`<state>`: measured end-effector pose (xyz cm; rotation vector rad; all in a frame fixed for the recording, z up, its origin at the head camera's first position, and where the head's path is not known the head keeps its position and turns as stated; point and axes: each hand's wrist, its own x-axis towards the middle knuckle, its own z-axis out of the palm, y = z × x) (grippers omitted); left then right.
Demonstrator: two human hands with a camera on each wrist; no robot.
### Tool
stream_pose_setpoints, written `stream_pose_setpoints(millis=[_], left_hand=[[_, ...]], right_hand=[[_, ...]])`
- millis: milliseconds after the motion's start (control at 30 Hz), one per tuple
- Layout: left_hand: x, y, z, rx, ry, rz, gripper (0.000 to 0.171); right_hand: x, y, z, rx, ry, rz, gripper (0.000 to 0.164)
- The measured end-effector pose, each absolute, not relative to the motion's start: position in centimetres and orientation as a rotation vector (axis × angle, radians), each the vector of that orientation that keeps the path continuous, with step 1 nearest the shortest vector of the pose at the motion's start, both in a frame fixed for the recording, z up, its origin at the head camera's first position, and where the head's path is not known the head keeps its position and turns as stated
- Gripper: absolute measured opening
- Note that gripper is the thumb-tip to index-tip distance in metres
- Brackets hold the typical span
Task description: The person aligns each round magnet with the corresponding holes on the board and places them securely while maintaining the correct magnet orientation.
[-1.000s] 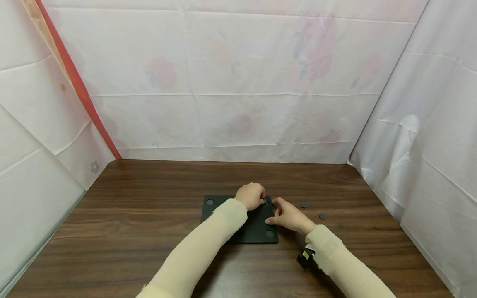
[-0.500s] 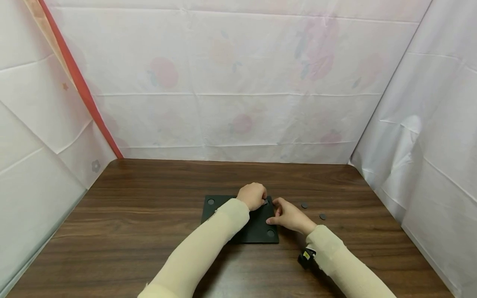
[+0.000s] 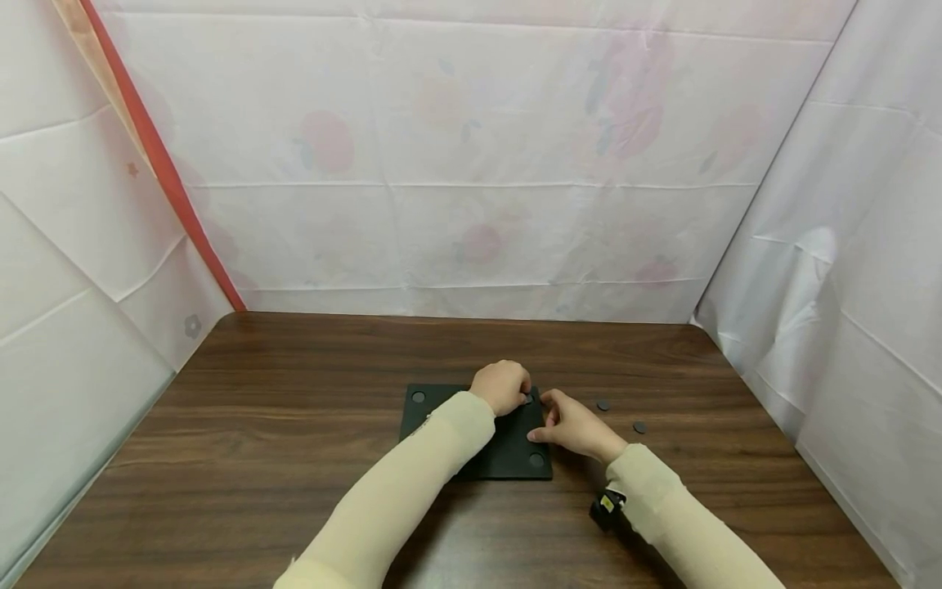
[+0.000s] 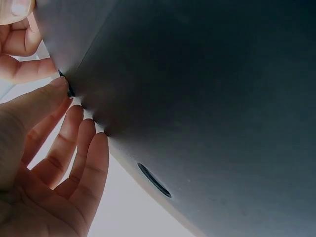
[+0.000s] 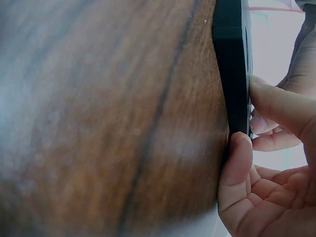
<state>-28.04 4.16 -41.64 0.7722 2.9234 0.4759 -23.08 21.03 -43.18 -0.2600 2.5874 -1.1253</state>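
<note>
Across brown table [image 3: 294,368]: pinching small grey disc [image 3: 528,399] with left hand [image 3: 500,387], nearer, at far right corner of black board [image 3: 508,454]; gripping its right edge with right hand [image 3: 577,425].

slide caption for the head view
Left hand holds a small disc at a corner of a black board; right hand grips its edge.

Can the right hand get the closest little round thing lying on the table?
Probably yes: the dark disc lies close beside the right hand, and nothing seems to stand between them. It would just have to leave the edge of the black board first.
</note>
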Motion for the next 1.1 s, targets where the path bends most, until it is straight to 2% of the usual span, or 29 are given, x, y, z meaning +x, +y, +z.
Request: stream_pose_setpoints(millis=[1100], left_hand=[[-28.03, 4.27, -41.81, 0.779, 2.924, 0.441, 0.013]], right_hand=[[-23.06, 21.15, -43.33, -0.267, 2.586, -1.126, 0.067]])
